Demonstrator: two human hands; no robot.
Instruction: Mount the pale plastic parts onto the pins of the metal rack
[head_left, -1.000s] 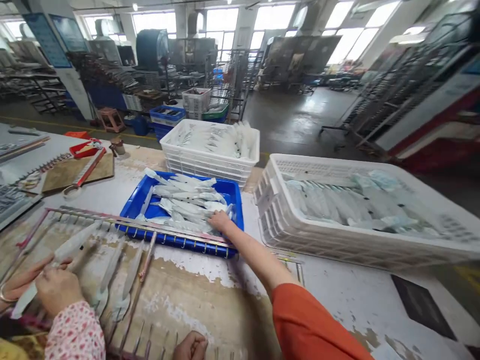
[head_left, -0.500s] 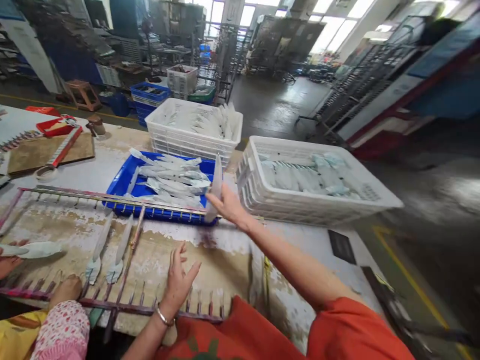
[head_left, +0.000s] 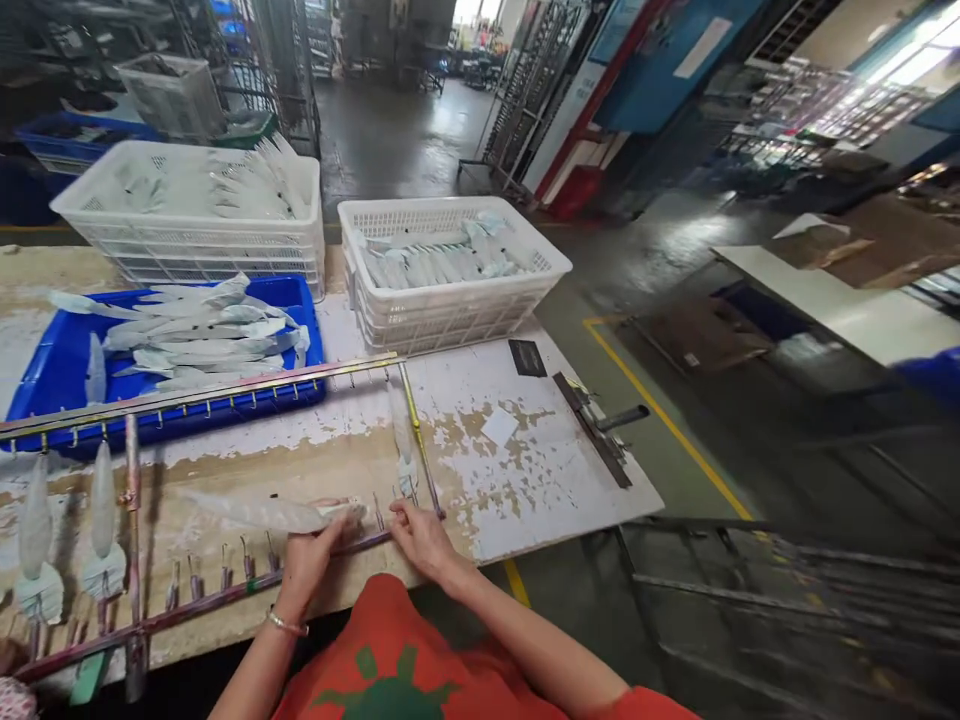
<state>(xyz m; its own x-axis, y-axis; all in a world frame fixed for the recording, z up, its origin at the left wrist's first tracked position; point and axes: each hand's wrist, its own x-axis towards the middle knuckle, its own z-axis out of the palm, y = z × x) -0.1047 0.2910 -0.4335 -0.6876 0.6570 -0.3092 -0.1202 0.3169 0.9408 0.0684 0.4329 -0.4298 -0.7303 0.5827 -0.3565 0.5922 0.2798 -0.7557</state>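
My left hand (head_left: 319,555) is closed around one end of a pale, fish-shaped piece (head_left: 262,512), which lies level above the frame and points left. My right hand (head_left: 424,540) is closed at the frame's lower bar (head_left: 251,588), its fingertips by the lower end of another pale piece (head_left: 403,440). That piece stretches between the upper bar (head_left: 225,392) and the lower bar at the right end. Whatever the right fingertips pinch is hidden. Two more pale pieces (head_left: 103,500) hang between the bars at left.
A blue tray (head_left: 34,370) of pale pieces sits behind the upper bar. White baskets (head_left: 457,305) with similar pieces stand at the back. A dark square (head_left: 527,358), a white paper square (head_left: 500,427) and a dark metal bar tool (head_left: 592,430) lie on the right of the table.
My view has turned right. My right hand has come down from the blue tray's corner to the lower bar. My left hand, open before, now holds a pale piece.
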